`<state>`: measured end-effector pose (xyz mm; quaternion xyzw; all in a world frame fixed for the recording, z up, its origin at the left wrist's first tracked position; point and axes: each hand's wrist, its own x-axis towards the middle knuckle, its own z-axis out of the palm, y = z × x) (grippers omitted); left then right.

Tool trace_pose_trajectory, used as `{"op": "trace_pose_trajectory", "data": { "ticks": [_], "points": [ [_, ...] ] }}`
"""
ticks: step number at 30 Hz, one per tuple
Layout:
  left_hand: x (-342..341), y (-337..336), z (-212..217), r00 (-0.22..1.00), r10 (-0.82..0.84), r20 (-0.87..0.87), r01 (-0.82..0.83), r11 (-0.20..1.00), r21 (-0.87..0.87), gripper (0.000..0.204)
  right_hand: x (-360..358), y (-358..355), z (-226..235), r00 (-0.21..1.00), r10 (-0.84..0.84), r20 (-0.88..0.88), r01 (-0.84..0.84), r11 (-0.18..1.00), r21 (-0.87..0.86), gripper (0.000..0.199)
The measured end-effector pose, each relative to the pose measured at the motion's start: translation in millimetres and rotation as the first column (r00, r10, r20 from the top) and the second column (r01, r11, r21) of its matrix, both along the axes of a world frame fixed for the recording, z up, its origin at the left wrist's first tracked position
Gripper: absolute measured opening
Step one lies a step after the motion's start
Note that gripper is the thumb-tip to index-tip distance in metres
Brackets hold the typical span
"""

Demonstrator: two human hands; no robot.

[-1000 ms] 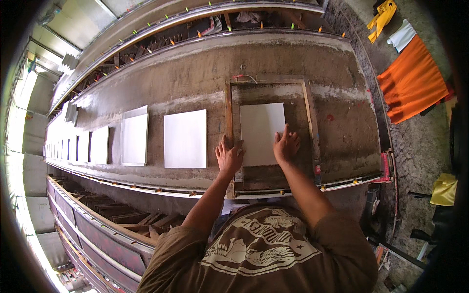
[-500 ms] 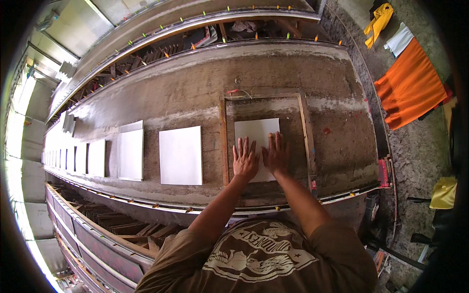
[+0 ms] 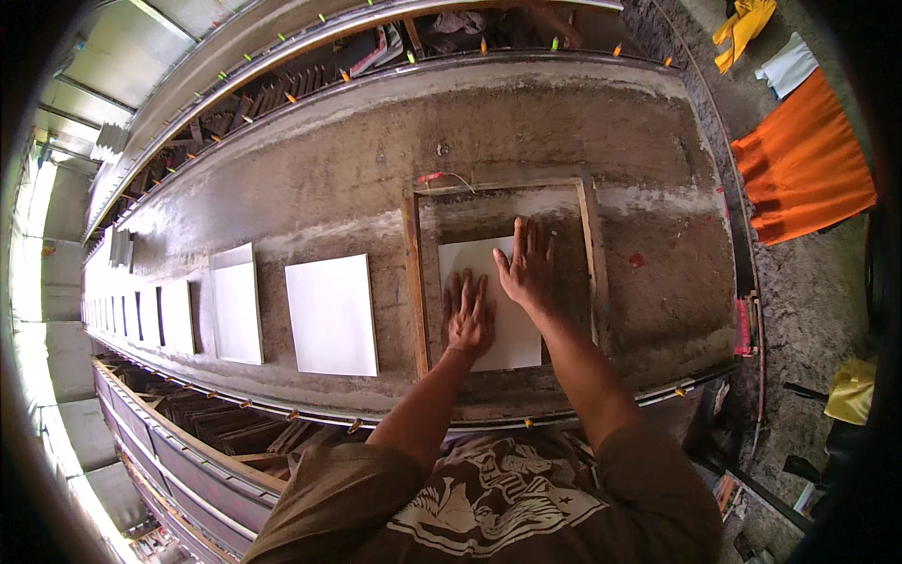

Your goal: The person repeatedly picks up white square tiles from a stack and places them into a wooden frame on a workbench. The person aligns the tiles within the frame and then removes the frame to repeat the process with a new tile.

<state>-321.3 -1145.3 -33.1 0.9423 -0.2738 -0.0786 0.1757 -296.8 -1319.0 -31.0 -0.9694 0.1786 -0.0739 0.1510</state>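
**White sheet (image 3: 508, 340) in the frame (image 3: 413, 282), press-flat step in hand**

We're running both grips flat with fingers extended, nothing pinched. The left hand (image 3: 470, 318) is lying palm-down over the sheet's left side; the right hand (image 3: 529, 274) is overlapping its right edge, fingertips reaching past the far edge. We can't tell whether anything clear is lying between palms and sheet. The sheet is sitting inside the wooden frame, over the brown surface (image 3: 648, 315), nearer the left bar. More white sheets (image 3: 331, 315) are lying in a row to the left, outside the frame. We're reading this step as pressing or smoothing the sheet. Next move, we're guessing, is calling for even palm pressure, then a straight lift without dragging it crooked.
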Motion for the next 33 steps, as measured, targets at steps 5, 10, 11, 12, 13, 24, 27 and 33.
{"op": "trace_pose_trajectory", "data": {
  "ticks": [5, 10, 11, 12, 13, 24, 27, 33],
  "points": [
    [0, 2, -5, 1.000, 0.002, -0.026, -0.002, 1.000, 0.008, 0.063, -4, 0, 2, 0.999, 0.035, -0.006, -0.035, 0.999, 0.030, 0.077],
    [-1, 2, -5, 0.997, 0.024, -0.079, -0.025, 1.000, -0.016, 0.067, -67, 18, 12, 0.990, 0.142, -0.013, -0.142, 0.990, 0.018, 0.077],
    [-3, 1, -7, 0.996, 0.028, -0.087, -0.033, 0.998, -0.046, 0.066, -78, 21, 12, 0.991, 0.131, -0.007, -0.131, 0.991, 0.015, 0.077],
    [-3, 2, -11, 0.995, 0.033, -0.098, -0.040, 0.996, -0.075, 0.065, -90, 24, 12, 0.993, 0.120, -0.004, -0.120, 0.993, 0.013, 0.077],
    [-4, 3, -14, 0.993, 0.039, -0.110, -0.051, 0.993, -0.103, 0.064, -100, 28, 12, 0.994, 0.110, -0.002, -0.110, 0.994, 0.011, 0.076],
    [2, 0, -8, 0.992, 0.023, -0.125, -0.036, 0.994, -0.101, 0.066, -96, 26, 14, 0.977, 0.084, 0.195, -0.092, 0.995, 0.033, 0.075],
    [2, -1, 0, 0.982, 0.023, -0.188, -0.039, 0.996, -0.084, 0.065, -82, 32, 22, 0.982, 0.116, 0.151, -0.115, 0.993, -0.015, 0.070],
    [-2, 1, -5, 0.986, 0.047, -0.159, -0.062, 0.994, -0.086, 0.061, -57, 13, 10, 0.939, 0.043, 0.343, -0.137, 0.957, 0.254, 0.061]
  ]
}}
